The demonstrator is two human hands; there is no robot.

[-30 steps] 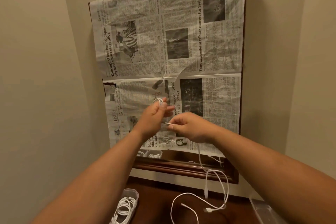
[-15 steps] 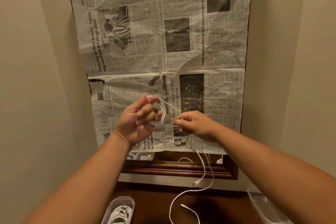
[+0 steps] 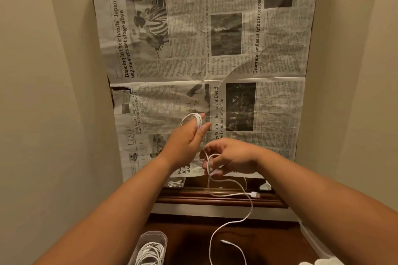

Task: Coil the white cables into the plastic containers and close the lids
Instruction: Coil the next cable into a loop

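The left hand's fingers (image 3: 197, 123) are stretched out straight, and a small coil (image 3: 187, 117) of the white cable (image 3: 248, 218) is wound round their tips, one fingertip poking through the loops. The thumb lies alongside the coil (whether it presses on the strands, I cannot tell). The left hand (image 3: 185, 144) is raised in front of a newspaper (image 3: 280, 114) that hangs over the wall ahead.

Just beside it and a little lower, the right hand (image 3: 234, 157) has its fingers curled, grasping the same cable: a loop of it passes round the bent fingers and a strand runs up toward the coil. From the right hand the cable drops in slack curves. One branch ends in a white plug (image 3: 255, 195) with a reddish tip, hanging in front of a dark wooden frame (image 3: 215, 200) below the newspaper. The other sweeps down to the brown table (image 3: 189, 241) and off the bottom edge. A thin loose end (image 3: 233, 245) lies on the table near it; if it belongs to the same cable, I cannot tell.

At the bottom left stands a clear plastic container (image 3: 161, 237), lid off, with more coiled white cables (image 3: 150, 253) inside. It is well apart from both hands. Beige walls (image 3: 53, 92) close in on either side.
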